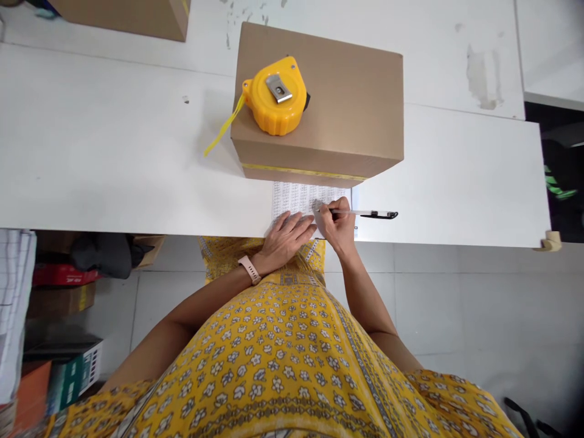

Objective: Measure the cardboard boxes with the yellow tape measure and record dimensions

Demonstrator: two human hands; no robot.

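A pen [371, 213] with a clear barrel and black clip is gripped in my right hand [336, 226], its tip against a sheet of paper [292, 198] covered in rows of small writing. My left hand [287, 237] lies flat with fingers stretched over the paper's lower edge, at the table's front. Just beyond the sheet stands a closed brown cardboard box [351, 103], which hides the paper's far part. On top of the box, toward its left side, rests a yellow tape measure [278, 97] with a metal clip and a yellow strap hanging over the box's edge.
The white table [114, 152] ends close to my body, with a beige corner guard [551, 241] at its right front corner. Another cardboard box [132, 18] stands at the far left. Below the table on the left are several boxes [75, 371] and a checked cloth [13, 304].
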